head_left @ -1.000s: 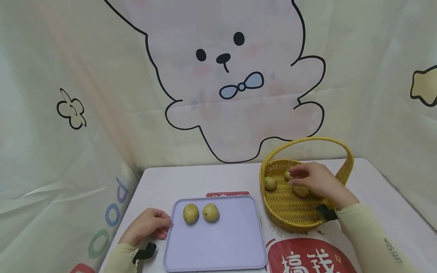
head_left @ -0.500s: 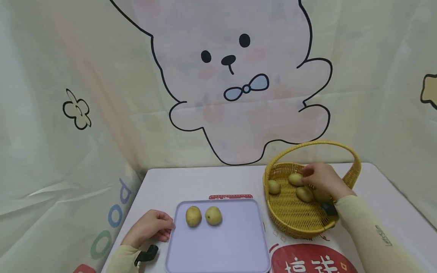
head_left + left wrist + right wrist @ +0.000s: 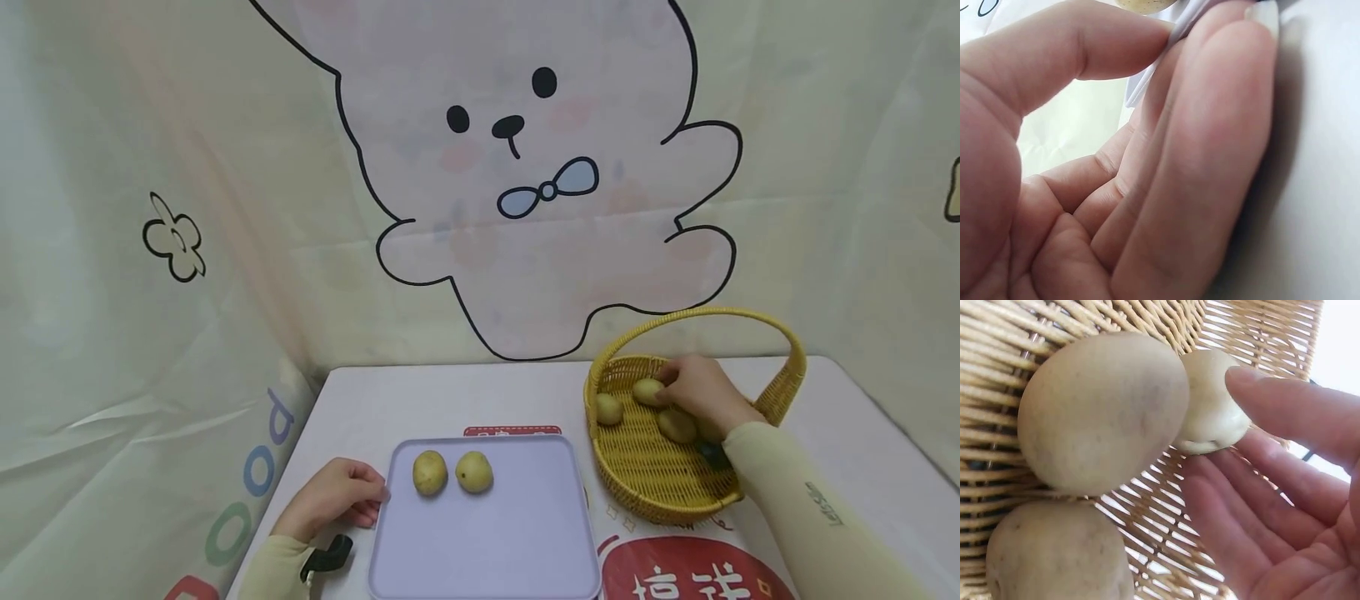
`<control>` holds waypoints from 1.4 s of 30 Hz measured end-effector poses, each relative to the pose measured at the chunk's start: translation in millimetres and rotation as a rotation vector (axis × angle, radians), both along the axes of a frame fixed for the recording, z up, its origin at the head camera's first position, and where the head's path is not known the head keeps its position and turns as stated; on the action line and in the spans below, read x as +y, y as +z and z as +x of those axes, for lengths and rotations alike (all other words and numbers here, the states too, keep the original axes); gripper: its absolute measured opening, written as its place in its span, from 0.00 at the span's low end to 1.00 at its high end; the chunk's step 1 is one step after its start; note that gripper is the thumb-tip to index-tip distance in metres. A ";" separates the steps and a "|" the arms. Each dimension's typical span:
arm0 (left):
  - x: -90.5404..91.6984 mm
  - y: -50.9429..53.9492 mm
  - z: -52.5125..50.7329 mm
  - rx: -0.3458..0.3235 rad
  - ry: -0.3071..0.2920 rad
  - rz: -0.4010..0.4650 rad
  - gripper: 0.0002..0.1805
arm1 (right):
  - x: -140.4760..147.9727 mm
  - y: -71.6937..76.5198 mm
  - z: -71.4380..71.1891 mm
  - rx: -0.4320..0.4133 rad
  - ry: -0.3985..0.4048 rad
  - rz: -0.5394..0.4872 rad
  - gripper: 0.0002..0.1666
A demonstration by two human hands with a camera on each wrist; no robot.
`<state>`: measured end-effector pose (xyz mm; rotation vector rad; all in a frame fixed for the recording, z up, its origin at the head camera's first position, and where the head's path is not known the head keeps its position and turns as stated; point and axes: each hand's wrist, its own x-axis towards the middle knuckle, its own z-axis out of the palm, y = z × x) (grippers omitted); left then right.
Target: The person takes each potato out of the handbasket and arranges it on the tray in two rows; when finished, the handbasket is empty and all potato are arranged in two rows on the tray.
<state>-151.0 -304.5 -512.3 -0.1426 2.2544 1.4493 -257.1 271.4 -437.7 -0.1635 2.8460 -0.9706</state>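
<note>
In the head view my left hand (image 3: 333,497) pinches the left rim of a lavender tray (image 3: 487,558). The left wrist view shows the tray rim (image 3: 1196,15) between thumb and fingers. Two potatoes lie side by side on the tray, a left potato (image 3: 430,472) and a right potato (image 3: 474,472). My right hand (image 3: 705,390) reaches into a yellow wicker basket (image 3: 648,479) and grips a potato (image 3: 1210,403) at its far side, thumb on one face, fingers on the other. Nearer that wrist camera are a big potato (image 3: 1104,412) and another potato (image 3: 1060,553).
The basket's tall handle (image 3: 697,313) arches over the right hand. One more potato (image 3: 609,409) sits by the basket's left wall. A white-covered table (image 3: 420,400) with red prints bears everything, and a printed curtain (image 3: 300,275) hangs behind it.
My right hand has lowered from above the potatoes onto the far one and closed its fingers round it. The left hand stays at the tray rim. The head view has shifted slightly.
</note>
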 end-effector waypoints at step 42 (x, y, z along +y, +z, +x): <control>1.0 2.5 1.1 0.010 -0.008 0.010 0.10 | -69.7 40.0 121.3 0.309 -0.035 -0.010 0.25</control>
